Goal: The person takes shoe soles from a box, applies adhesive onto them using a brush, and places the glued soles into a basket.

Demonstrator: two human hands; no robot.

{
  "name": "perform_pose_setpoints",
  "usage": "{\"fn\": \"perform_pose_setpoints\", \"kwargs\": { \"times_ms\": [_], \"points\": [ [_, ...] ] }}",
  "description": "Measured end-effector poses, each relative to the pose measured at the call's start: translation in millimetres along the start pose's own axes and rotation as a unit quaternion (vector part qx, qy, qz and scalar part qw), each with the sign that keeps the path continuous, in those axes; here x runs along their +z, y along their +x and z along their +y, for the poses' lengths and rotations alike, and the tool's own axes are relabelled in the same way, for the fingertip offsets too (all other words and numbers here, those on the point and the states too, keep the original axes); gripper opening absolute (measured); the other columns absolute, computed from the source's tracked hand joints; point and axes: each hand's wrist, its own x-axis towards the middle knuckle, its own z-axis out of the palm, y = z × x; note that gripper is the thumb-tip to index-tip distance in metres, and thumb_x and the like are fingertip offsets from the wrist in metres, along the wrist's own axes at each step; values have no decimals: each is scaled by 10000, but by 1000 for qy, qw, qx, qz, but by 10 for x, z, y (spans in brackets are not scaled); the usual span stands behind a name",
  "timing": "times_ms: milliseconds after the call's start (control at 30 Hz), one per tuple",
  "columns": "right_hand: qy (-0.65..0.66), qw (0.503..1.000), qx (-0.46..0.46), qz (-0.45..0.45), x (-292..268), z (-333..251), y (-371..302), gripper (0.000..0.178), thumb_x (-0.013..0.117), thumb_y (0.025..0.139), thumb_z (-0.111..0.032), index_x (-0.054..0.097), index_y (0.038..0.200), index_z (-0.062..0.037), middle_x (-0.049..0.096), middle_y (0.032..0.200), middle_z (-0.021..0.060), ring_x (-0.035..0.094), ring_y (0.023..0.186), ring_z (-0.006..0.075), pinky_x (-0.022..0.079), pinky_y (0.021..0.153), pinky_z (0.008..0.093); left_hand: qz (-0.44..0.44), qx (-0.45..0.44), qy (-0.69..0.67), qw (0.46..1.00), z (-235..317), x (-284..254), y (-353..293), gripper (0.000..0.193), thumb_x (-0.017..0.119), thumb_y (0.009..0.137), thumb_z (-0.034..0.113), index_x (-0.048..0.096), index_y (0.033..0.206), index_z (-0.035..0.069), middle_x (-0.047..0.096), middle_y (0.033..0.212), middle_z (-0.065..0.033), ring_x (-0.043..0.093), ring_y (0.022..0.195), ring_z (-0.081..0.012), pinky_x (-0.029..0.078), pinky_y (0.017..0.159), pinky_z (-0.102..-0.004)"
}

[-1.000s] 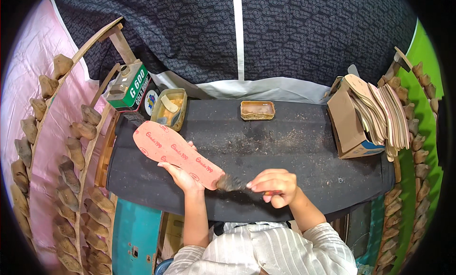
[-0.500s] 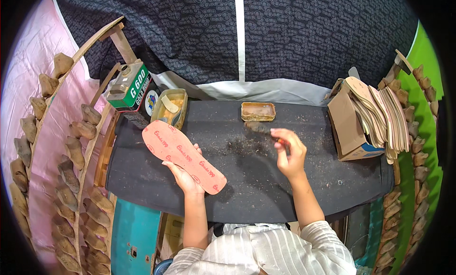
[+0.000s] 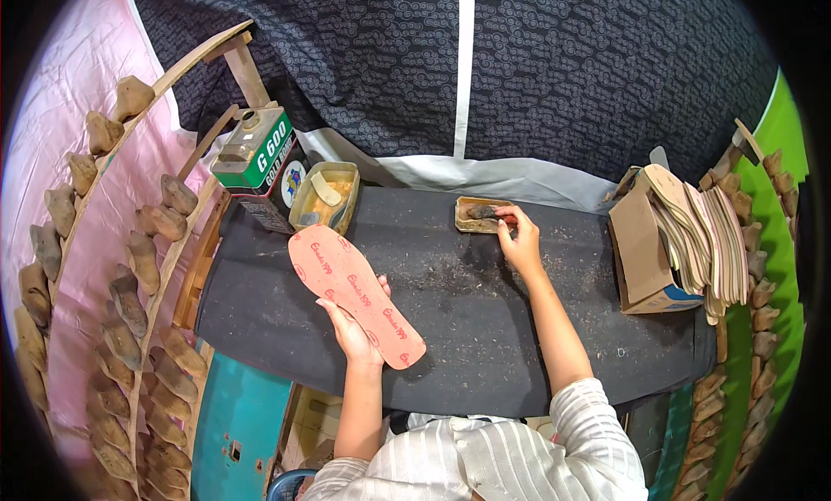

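Observation:
My left hand point(image 3: 353, 332) holds a pink insole point(image 3: 351, 291) with red print, its thumb on the near edge and fingertips showing at the far edge. The insole slants above the table, wide end toward the far left. At the far middle, my right hand point(image 3: 522, 241) pinches a short glue brush point(image 3: 481, 213) with dark, caked bristles. The bristle end is down inside a small rectangular tray point(image 3: 472, 229) of brownish glue. Most of the brush's handle is hidden by my fingers.
A green, white and black metal can point(image 3: 256, 168) stands at the back left beside an open tub point(image 3: 350, 213) holding a spatula-like piece. A cardboard box point(image 3: 639, 258) packed with insoles sits on the right. Racks of wooden shoe lasts point(image 3: 130, 306) flank the dark-covered table point(image 3: 511, 362).
My right hand has moved away from me with the brush, whose bristles have gone from above the table into the glue tray. My left hand still holds the insole; the whole view has shifted slightly.

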Motion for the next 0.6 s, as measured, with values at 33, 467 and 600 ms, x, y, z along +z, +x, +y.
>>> {"fn": "perform_pose_setpoints", "kwargs": {
  "times_ms": [33, 467, 600],
  "points": [
    [11, 1000, 12, 0, 15, 10, -4, 137, 546, 787, 3, 563, 923, 2, 643, 973, 135, 646, 836, 223, 498, 756, 297, 0, 2, -2, 1000, 7, -10, 0, 678, 334, 897, 601, 317, 1380, 126, 511, 1233, -111, 579, 997, -297, 506, 860, -398],
    [101, 988, 114, 3, -80, 134, -236, 328, 618, 795, -37, 514, 1105, -31, 516, 1095, 117, 583, 926, 193, 491, 795, 295, -1, -33, 21, 999, -66, 79, -18, 740, 271, 886, 639, 292, 1383, 92, 516, 1211, -135, 594, 980, -296, 523, 825, -385],
    [16, 998, 64, 6, -206, -88, -231, 327, 611, 789, -44, 517, 1101, -27, 505, 1114, 139, 566, 966, 252, 465, 850, 345, -11, -50, 39, 998, -70, 106, -51, 755, 271, 883, 642, 296, 1375, 69, 521, 1202, -146, 596, 981, -306, 526, 818, -390]
  ]
}}
